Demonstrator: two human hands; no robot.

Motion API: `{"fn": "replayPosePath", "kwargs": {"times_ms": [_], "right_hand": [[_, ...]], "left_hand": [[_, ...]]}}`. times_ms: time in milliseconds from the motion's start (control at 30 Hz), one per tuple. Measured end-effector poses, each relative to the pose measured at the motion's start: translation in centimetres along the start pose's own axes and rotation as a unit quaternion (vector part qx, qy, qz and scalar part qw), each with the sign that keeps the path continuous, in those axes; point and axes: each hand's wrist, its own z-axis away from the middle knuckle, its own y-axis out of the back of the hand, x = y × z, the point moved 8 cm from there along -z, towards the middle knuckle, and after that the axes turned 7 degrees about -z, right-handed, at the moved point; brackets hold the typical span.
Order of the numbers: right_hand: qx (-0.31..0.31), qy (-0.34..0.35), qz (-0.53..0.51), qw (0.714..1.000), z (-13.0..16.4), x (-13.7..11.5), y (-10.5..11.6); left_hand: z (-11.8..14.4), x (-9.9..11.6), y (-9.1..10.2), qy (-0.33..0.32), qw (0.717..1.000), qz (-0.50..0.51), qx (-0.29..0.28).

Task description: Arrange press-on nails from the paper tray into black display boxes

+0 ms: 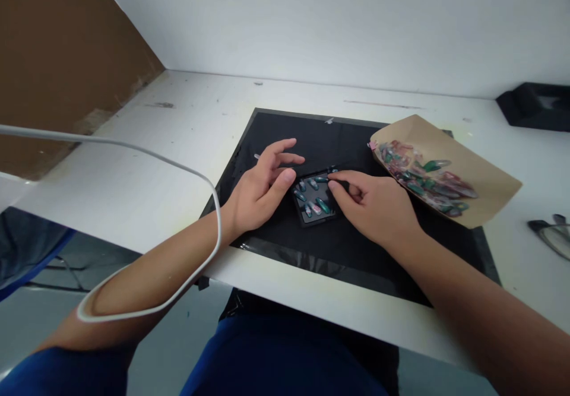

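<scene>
A small dark tray (307, 218) lies on the black mat, with several long fake nails in green, silver and pink tones set in it. My right hand (371, 206) is at the tray's far right corner, thumb and forefinger pinched at the end of a green fake nail (319, 179). The fingertips partly hide that nail. At the tray's left side, my left hand (262, 185) hovers with fingers spread and holds nothing. To the right, an open brown paper tray (485, 182) bears a heap of loose fake nails (431, 179).
The black mat (356, 259) covers the middle of the white table (178, 123). A white cable (155, 157) loops round my left forearm. Glasses (556, 233) rest at the right edge, with a black object (537, 108) behind. A brown panel (66, 63) stands at left.
</scene>
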Motion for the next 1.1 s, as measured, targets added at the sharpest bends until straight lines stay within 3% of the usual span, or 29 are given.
{"fn": "replayPosePath", "kwargs": {"times_ms": [200, 333, 667, 833, 1000, 1100], "right_hand": [[0.003, 0.011, 0.054, 0.998, -0.3, -0.6, -0.3], [0.022, 0.055, 0.087, 0.994, -0.4, -1.3, -0.4], [0.02, 0.076, 0.125, 0.989, -0.4, -1.6, -0.4], [0.021, 0.04, 0.048, 0.998, -0.3, -1.1, -0.4], [0.089, -0.003, -0.061, 0.994, -0.5, 0.2, 1.2], [0.091, -0.005, -0.068, 0.994, -0.6, 0.6, 1.7]], "left_hand": [[0.0, 0.3, -0.4, -0.01, 0.999, 0.028, -0.031], [0.1, 0.9, -0.6, -0.012, 0.999, 0.016, -0.045], [0.3, 1.2, -0.8, -0.009, 0.996, -0.016, -0.088], [0.5, 0.9, -1.1, -0.011, 0.983, -0.096, -0.153], [0.4, 0.8, -1.4, -0.021, 0.971, -0.173, -0.164], [0.1, 0.4, -1.4, -0.013, 0.957, -0.239, -0.162]]}}
